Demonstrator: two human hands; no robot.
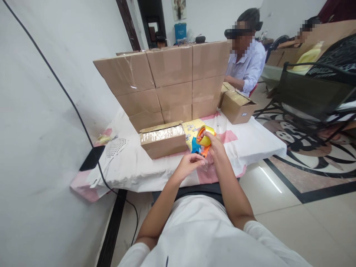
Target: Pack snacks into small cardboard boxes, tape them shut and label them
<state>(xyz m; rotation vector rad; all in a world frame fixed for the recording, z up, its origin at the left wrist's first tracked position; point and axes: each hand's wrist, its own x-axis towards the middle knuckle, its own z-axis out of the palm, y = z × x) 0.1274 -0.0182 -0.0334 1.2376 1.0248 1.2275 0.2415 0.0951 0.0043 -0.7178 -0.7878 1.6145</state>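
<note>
My right hand (214, 142) is wrapped round a tape dispenser (206, 150) with orange and blue parts and a yellowish roll of packing tape on it. Close below its cutting end, my left hand (190, 164) is closed in a pinch. A bit of clear tape (205, 165) shows at those fingertips. Just beyond my left hand stands a cardboard box (164, 145), its top flaps raised and shiny clear-wrapped contents inside. A yellow printed sheet or box (191, 128) lies behind the dispenser, partly hidden by it.
A wall of stacked cartons (174, 79) rises at the table's back. Two more boxes, one at the front (239, 107), stand right, near a seated person (246, 63). A black phone-like slab (91, 158), a perforated white item (116, 146) and a hanging cable (75, 105) are left.
</note>
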